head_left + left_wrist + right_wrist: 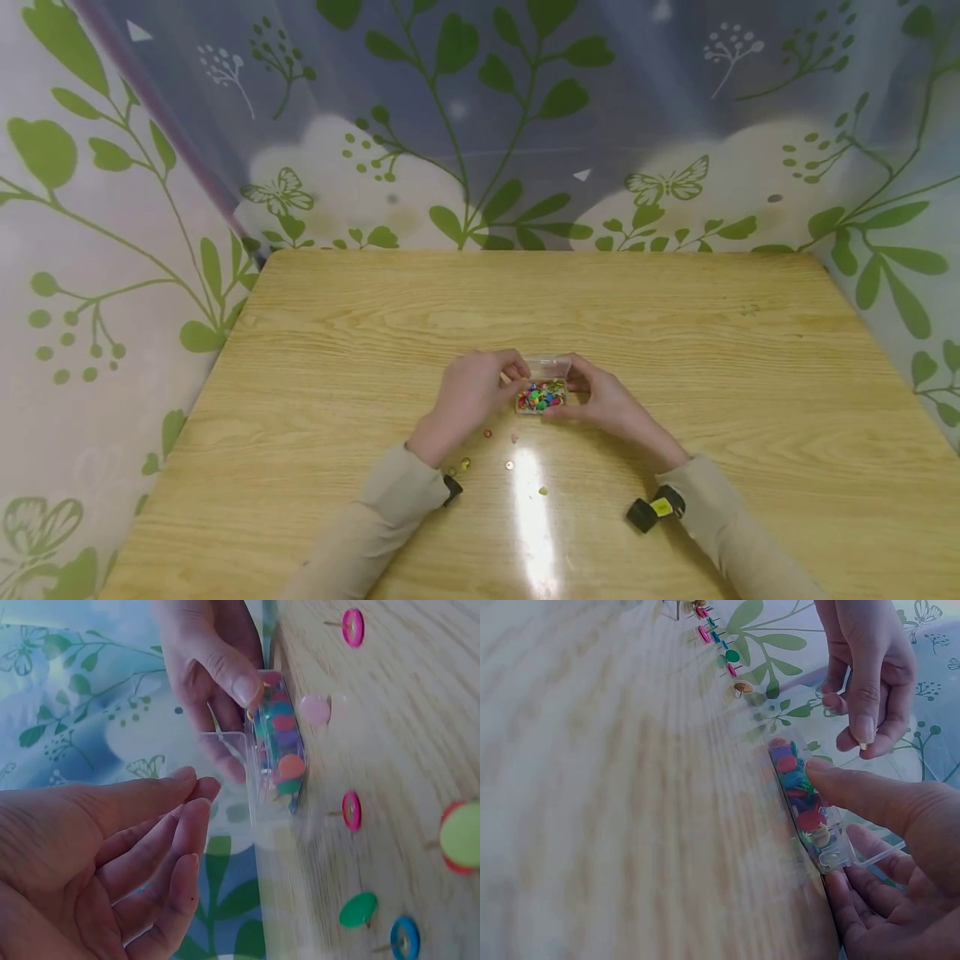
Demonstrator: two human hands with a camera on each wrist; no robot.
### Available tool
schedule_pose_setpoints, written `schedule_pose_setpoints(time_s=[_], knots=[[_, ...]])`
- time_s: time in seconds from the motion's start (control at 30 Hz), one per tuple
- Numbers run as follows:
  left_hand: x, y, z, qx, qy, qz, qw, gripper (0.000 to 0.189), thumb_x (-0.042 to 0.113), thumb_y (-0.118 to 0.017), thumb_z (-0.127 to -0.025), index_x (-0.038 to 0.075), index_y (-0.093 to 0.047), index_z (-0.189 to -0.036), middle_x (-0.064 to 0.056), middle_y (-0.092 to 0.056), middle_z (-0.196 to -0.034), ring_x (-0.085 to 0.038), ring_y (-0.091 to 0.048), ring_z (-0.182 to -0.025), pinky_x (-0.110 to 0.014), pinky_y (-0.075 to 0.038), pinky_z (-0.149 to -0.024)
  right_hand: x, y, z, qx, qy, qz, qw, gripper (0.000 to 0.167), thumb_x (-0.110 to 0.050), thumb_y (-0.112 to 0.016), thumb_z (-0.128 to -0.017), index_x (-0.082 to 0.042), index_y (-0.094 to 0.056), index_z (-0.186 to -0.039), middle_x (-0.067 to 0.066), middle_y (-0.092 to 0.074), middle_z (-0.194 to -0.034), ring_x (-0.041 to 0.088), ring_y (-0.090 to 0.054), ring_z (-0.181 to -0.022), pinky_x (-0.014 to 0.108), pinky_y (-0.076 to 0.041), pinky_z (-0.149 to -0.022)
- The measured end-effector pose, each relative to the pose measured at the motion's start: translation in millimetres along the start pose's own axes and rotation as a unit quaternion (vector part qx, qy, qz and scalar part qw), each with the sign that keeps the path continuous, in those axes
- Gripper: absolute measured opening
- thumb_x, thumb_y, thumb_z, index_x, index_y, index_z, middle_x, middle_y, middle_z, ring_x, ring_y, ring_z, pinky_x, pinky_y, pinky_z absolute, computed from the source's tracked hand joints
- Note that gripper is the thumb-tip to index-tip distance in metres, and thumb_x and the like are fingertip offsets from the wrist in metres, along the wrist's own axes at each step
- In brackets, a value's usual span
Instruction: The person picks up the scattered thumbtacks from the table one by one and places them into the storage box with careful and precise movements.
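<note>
A small clear plastic box [528,408] with its lid [547,364] raised stands on the table, full of colored thumbtacks [542,395]. My right hand [606,406] grips the box at its right side, thumb along the front and fingers behind. Beside the open box, to its left, is my left hand [472,393]. Its thumb and forefinger pinch a thumbtack, of which only a tiny gold-colored bit [863,746] shows in the right wrist view; the rest is hidden by the fingertips. In the left wrist view the left hand [142,847] reaches toward the raised lid [225,757].
Several loose thumbtacks lie on the wooden table [337,317] in front of the box, among them a red one [487,433], a yellow one [543,491] and a green one [358,910]. Patterned curtain [420,183] hangs behind the table and at both sides.
</note>
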State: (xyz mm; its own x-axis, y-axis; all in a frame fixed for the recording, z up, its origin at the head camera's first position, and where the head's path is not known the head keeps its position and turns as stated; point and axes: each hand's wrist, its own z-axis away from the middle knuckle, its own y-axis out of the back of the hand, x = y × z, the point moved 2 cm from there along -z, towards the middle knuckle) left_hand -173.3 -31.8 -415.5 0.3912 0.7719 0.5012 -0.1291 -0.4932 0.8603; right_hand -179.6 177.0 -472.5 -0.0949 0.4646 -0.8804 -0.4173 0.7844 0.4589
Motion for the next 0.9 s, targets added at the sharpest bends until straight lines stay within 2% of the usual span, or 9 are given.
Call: schedule_pose_setpoints(time_s=[0.1, 0.17, 0.27, 0.37, 0.63, 0.8, 0.9], knots=[[1.7, -2.0, -0.4, 0.006, -0.005, 0.003, 1.0, 0.01, 0.025, -0.077, -0.092, 0.018, -0.075, -0.099, 0.004, -0.078, -0.096, -0.003, -0.051, -0.051, -0.016, -0.032, -0.043, -1, 0, 0.2, -0.001, 0.005, 0.001, 1.0, 0.065, -0.023, -0.087, -0.081, -0.011, -0.054, -0.136, 0.014, -0.063, -0.132, 0.037, -0.061, -0.122, 0.059, -0.042, -0.107], [2.3, -3.1, 0.0, 0.01, -0.008, 0.006, 0.9999, 0.013, 0.024, -0.077, -0.091, 0.018, -0.075, -0.102, 0.003, -0.078, -0.097, -0.005, -0.058, -0.053, -0.016, -0.031, -0.042, -1, 0, 0.4, 0.0, 0.005, 0.001, 1.0, 0.065, -0.023, -0.087, -0.081, -0.011, -0.054, -0.136, 0.015, -0.063, -0.133, 0.037, -0.061, -0.122, 0.059, -0.042, -0.107], [1.5, -3.7, 1.8, 0.009, -0.008, 0.013, 0.9998, 0.016, 0.022, -0.075, -0.093, 0.018, -0.076, -0.108, 0.002, -0.078, -0.099, -0.009, -0.069, -0.065, -0.017, -0.037, -0.044, 0, -1, 0.1, 0.001, 0.004, 0.002, 1.0, 0.066, -0.023, -0.087, -0.081, -0.011, -0.054, -0.136, 0.014, -0.063, -0.133, 0.037, -0.06, -0.123, 0.059, -0.042, -0.107], [-2.8, -0.9, 5.3, 0.003, 0.006, 0.016, 0.9998, 0.016, 0.022, -0.073, -0.095, 0.02, -0.075, -0.111, 0.004, -0.078, -0.102, -0.01, -0.073, -0.077, -0.019, -0.045, -0.051, 0, -1, -0.6, 0.002, 0.0, 0.001, 1.0, 0.066, -0.023, -0.088, -0.08, -0.013, -0.054, -0.136, 0.013, -0.062, -0.134, 0.037, -0.06, -0.124, 0.058, -0.041, -0.108], [-34.1, 22.5, 23.9, 0.018, 0.067, 0.001, 0.9976, 0.006, 0.026, -0.072, -0.096, 0.023, -0.076, -0.099, 0.007, -0.076, -0.097, -0.01, -0.069, -0.077, -0.025, -0.051, -0.06, 0, -2, -0.1, 0.007, -0.006, 0.013, 0.9999, 0.069, -0.025, -0.089, -0.079, -0.012, -0.054, -0.138, 0.016, -0.06, -0.137, 0.039, -0.059, -0.125, 0.058, -0.04, -0.11], [-55.7, 37.8, 38.6, -0.001, 0.096, 0.003, 0.9954, 0.007, 0.025, -0.074, -0.094, 0.02, -0.076, -0.099, 0.006, -0.076, -0.097, -0.012, -0.069, -0.078, -0.029, -0.053, -0.064, 0, -1, 0.6, 0.01, -0.011, 0.018, 0.9997, 0.068, -0.025, -0.089, -0.079, -0.012, -0.054, -0.137, 0.018, -0.059, -0.137, 0.04, -0.058, -0.125, 0.058, -0.039, -0.111], [-67.6, 42.9, 46.2, -0.017, 0.096, -0.005, 0.9953, 0.006, 0.022, -0.075, -0.093, 0.018, -0.076, -0.097, 0.004, -0.076, -0.093, -0.014, -0.07, -0.079, -0.031, -0.055, -0.067, -1, 0, 0.6, 0.011, -0.007, 0.021, 0.9997, 0.068, -0.025, -0.088, -0.079, -0.011, -0.054, -0.137, 0.019, -0.059, -0.137, 0.04, -0.059, -0.125, 0.058, -0.04, -0.11]])
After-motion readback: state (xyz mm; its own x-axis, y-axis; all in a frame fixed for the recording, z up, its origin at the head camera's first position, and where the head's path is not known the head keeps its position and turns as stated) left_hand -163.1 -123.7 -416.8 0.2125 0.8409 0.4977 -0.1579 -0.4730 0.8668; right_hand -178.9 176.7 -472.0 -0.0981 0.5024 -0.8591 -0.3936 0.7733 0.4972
